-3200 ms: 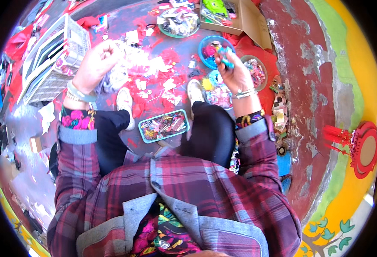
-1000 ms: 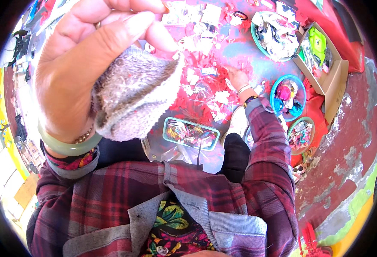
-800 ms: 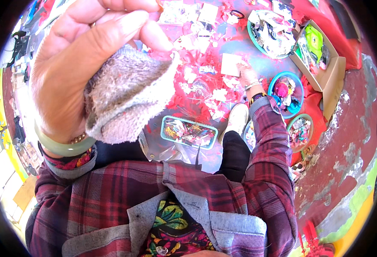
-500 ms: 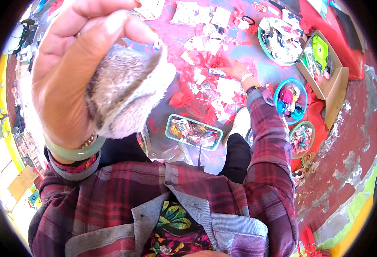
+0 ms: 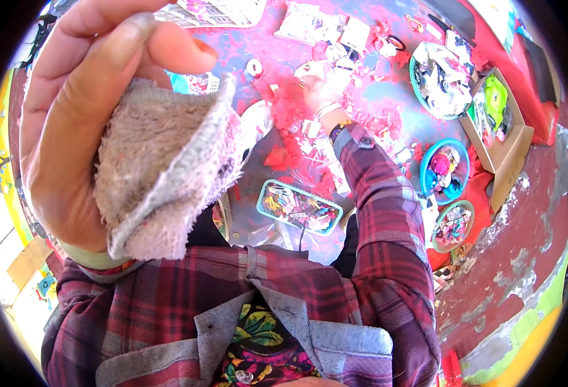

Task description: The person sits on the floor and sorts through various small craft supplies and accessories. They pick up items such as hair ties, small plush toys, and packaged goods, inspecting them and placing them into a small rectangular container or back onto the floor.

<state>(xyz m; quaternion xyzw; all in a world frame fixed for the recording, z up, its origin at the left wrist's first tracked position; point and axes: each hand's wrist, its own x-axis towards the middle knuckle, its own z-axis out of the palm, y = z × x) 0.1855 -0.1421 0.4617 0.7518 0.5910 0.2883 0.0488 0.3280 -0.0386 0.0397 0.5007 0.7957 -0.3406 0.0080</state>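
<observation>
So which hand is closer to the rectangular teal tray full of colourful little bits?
The right hand is nearer, reaching among red scraps just beyond the rectangular teal tray. The left hand is raised close to the camera, holding a grey towel cloth.

- Left hand (image 5: 80, 122) is up super close to the camera, palm toward the lens, fingers curled over the top and thumb pinching across, so it's clamped shut on a grey cloth (image 5: 161, 168).
- Left wrist has a pale band on it, plaid sleeve right below.
- Right arm is stretched way out forward, plaid sleeve, cuff buttoned.
- Right hand (image 5: 316, 97) is far off and small, down low, bangles on the wrist. Can't tell if it's gripping anything.
</observation>
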